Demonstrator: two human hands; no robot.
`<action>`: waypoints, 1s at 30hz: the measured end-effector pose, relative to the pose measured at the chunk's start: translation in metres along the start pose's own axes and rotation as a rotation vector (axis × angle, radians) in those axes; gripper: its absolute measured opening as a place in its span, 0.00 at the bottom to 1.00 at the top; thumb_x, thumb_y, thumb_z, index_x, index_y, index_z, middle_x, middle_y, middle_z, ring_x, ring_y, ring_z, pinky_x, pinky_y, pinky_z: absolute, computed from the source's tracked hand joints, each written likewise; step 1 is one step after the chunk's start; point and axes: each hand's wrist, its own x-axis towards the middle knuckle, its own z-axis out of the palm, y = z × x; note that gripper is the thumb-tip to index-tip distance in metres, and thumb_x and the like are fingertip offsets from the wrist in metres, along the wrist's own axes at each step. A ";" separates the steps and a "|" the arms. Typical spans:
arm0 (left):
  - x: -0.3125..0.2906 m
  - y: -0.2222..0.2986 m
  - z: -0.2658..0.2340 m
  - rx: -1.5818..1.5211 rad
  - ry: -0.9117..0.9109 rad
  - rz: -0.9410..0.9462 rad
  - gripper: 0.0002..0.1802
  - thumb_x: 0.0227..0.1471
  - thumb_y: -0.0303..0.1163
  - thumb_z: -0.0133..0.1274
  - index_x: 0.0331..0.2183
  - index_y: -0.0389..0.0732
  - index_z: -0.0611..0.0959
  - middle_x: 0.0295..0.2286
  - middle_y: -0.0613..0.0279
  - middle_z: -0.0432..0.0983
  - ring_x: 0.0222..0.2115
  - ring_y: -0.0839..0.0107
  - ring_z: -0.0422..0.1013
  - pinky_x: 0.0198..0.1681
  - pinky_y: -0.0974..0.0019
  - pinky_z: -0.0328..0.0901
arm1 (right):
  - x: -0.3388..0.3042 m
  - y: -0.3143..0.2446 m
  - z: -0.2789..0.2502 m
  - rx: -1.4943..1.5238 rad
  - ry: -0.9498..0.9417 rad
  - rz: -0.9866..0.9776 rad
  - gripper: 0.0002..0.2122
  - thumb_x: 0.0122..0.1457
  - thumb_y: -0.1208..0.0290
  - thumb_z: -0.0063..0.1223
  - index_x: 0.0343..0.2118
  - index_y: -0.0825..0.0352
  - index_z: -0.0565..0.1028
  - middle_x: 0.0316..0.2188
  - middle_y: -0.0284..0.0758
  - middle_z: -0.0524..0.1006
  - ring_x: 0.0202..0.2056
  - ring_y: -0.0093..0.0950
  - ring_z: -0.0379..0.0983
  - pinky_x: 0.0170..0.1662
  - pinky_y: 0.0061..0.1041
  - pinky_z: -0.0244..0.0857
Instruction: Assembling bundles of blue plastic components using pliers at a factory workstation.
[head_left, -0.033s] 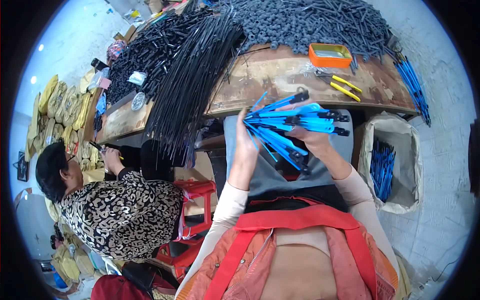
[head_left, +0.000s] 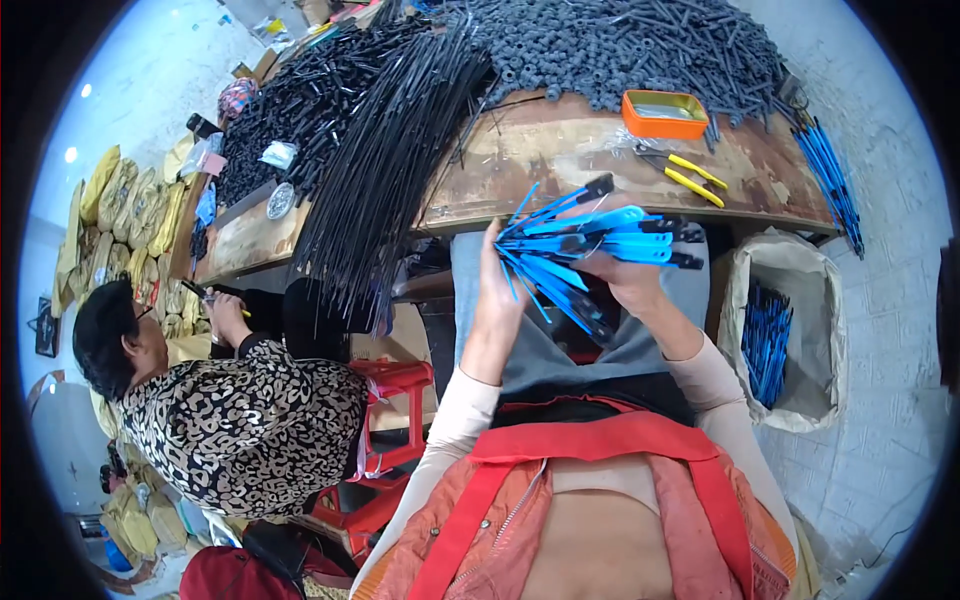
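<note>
A fanned bundle of blue plastic sticks with black ends (head_left: 555, 270) is held over my lap, in front of the table edge. My left hand (head_left: 493, 290) closes round its narrow end, where the sticks come together. On the wider, black-tipped side, my right hand (head_left: 628, 285) has its fingers closed round part of the bundle; most of those fingers are hidden behind the sticks. Above the hands, yellow-handled pliers (head_left: 693, 180) lie on the worn wooden table (head_left: 545, 150), just below an orange tin (head_left: 662, 125).
Grey tubular parts (head_left: 620, 50) are heaped at the back. Long black rods (head_left: 385, 180) overhang the table at left. More blue sticks (head_left: 830, 185) lean over the right corner; a lined bin (head_left: 815, 345) below holds others. A co-worker (head_left: 240, 420) sits at left beside a red stool (head_left: 400, 410).
The whole view has shifted slightly. The black tips at the right of the bundle look more blurred, and my right fingers have moved a little. Both hands keep their hold.
</note>
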 end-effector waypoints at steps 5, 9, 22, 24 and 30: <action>-0.009 0.018 -0.069 -0.056 0.027 -0.116 0.23 0.58 0.46 0.49 0.48 0.41 0.73 0.44 0.57 0.74 0.46 0.62 0.69 0.50 0.58 0.63 | 0.028 -0.046 0.017 0.188 0.087 0.412 0.17 0.49 0.80 0.61 0.44 0.69 0.74 0.38 0.32 0.77 0.41 0.23 0.73 0.48 0.24 0.65; -0.078 0.051 -0.026 0.422 -0.184 0.034 0.19 0.56 0.36 0.54 0.48 0.40 0.75 0.40 0.65 0.75 0.41 0.74 0.70 0.46 0.66 0.63 | 0.002 -0.037 0.003 0.216 -0.021 0.602 0.13 0.51 0.77 0.63 0.41 0.70 0.77 0.36 0.31 0.79 0.39 0.20 0.74 0.46 0.23 0.68; -0.117 0.040 -0.021 0.511 -0.412 -0.527 0.26 0.38 0.23 0.68 0.41 0.38 0.75 0.38 0.63 0.72 0.41 0.74 0.70 0.46 0.69 0.64 | -0.103 -0.029 0.014 0.205 -0.079 0.715 0.12 0.46 0.80 0.63 0.36 0.71 0.78 0.32 0.39 0.78 0.39 0.32 0.72 0.45 0.29 0.64; -0.111 0.038 -0.011 0.723 -0.509 -0.411 0.27 0.35 0.22 0.69 0.40 0.38 0.74 0.35 0.64 0.73 0.39 0.75 0.71 0.45 0.69 0.65 | -0.105 -0.031 0.010 0.218 -0.037 0.723 0.12 0.46 0.81 0.63 0.36 0.70 0.78 0.33 0.39 0.79 0.39 0.31 0.72 0.46 0.29 0.64; -0.118 0.024 -0.016 0.717 -0.445 -0.301 0.26 0.32 0.22 0.71 0.36 0.39 0.75 0.34 0.63 0.74 0.36 0.78 0.70 0.40 0.72 0.66 | -0.114 -0.035 0.007 0.153 -0.038 0.699 0.12 0.49 0.77 0.65 0.39 0.66 0.80 0.34 0.33 0.78 0.39 0.23 0.74 0.45 0.23 0.66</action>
